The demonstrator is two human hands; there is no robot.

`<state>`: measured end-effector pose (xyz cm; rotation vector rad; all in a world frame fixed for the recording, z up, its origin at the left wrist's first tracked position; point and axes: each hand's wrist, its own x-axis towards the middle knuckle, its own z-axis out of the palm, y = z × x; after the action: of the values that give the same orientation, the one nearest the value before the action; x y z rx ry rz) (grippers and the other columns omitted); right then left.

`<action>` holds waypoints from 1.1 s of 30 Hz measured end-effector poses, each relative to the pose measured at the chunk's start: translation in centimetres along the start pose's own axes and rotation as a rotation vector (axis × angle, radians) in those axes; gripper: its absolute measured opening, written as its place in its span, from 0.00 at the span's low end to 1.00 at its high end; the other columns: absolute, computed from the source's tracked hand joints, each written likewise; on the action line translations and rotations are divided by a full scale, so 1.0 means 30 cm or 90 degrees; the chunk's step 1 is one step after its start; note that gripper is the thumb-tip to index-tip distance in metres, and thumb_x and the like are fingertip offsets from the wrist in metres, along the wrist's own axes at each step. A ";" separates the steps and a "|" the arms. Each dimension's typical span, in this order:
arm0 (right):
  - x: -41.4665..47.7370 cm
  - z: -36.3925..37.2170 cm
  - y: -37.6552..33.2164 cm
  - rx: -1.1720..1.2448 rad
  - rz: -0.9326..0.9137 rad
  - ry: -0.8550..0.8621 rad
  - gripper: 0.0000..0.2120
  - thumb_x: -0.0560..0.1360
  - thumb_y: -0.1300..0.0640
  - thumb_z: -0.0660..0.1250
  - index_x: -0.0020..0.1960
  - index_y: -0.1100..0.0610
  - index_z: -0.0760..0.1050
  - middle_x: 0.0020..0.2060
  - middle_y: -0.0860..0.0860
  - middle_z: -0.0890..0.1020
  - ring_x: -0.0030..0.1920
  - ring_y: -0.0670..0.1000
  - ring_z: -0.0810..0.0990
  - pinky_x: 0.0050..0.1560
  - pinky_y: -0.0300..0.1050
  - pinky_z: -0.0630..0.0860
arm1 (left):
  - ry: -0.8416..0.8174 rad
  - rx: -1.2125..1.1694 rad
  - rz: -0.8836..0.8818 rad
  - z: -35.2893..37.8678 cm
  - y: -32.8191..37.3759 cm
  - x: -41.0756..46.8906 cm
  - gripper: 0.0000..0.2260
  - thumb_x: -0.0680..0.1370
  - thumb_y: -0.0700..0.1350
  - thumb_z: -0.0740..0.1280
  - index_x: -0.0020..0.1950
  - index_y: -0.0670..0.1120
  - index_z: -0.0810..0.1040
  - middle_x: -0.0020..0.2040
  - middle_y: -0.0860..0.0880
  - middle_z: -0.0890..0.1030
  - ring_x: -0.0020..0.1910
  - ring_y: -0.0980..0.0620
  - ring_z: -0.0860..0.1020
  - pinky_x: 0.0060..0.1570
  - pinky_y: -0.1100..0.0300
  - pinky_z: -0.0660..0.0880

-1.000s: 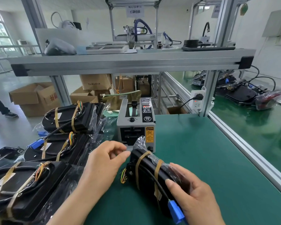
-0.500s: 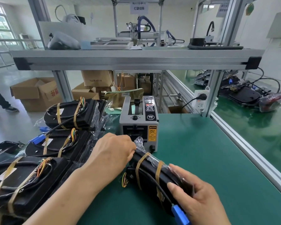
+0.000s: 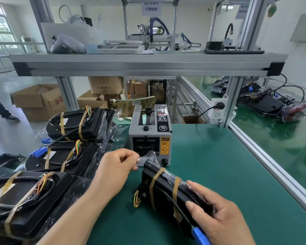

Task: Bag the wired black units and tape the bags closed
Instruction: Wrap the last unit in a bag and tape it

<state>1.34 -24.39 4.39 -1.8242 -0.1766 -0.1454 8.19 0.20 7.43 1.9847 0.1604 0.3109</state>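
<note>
**Three bagged units (image 3: pixel 86 154) wait, fourth unit (image 3: pixel 163 190) in hand**

At the left, the bagged units lie side by side. The left hand (image 3: pixel 113 172) pinches a clear strip (image 3: pixel 141 159) just before the tape dispenser (image 3: pixel 149 133). Further right, the right hand (image 3: pixel 219 216) grips the fourth unit, which rests on the green mat (image 3: pixel 219 174).

Daylight floods in bright and even from the window (image 3: pixel 1 30), far up and left of where the right hand (image 3: pixel 221 216) grips the bagged unit (image 3: pixel 163 185). Shadows are soft; a faint one lies under the unit just left of the grip. The clear bag (image 3: pixel 167 175) glints ahead of the fingers (image 3: pixel 195 186). Near the grip all is sharp; well above it the shelf beam (image 3: pixel 148 68) bows, and the far upper-right corner smears.
</note>
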 end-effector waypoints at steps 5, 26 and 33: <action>-0.001 0.003 -0.003 0.007 -0.005 0.009 0.20 0.68 0.65 0.77 0.52 0.42 0.84 0.46 0.34 0.85 0.49 0.33 0.82 0.46 0.18 0.69 | -0.044 0.017 0.083 0.037 0.000 0.017 0.13 0.65 0.59 0.77 0.48 0.63 0.80 0.44 0.62 0.81 0.41 0.62 0.78 0.43 0.67 0.73; -0.049 0.027 0.033 -0.063 -0.160 0.192 0.22 0.57 0.57 0.74 0.51 0.52 0.86 0.47 0.36 0.85 0.46 0.32 0.82 0.48 0.19 0.70 | -0.016 -0.536 -0.556 0.188 0.030 0.194 0.09 0.79 0.47 0.69 0.40 0.46 0.78 0.26 0.55 0.76 0.17 0.61 0.69 0.21 0.70 0.64; -0.043 0.028 0.040 -0.052 -0.165 0.198 0.23 0.58 0.57 0.74 0.53 0.48 0.84 0.51 0.33 0.83 0.49 0.32 0.81 0.50 0.19 0.70 | 0.026 -0.541 -0.554 0.214 0.050 0.205 0.10 0.79 0.46 0.69 0.38 0.46 0.76 0.20 0.56 0.74 0.15 0.62 0.70 0.21 0.73 0.64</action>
<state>0.31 -23.95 2.79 -1.8275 -0.1877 -0.6217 15.88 -4.49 7.14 0.9360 0.7522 -0.1460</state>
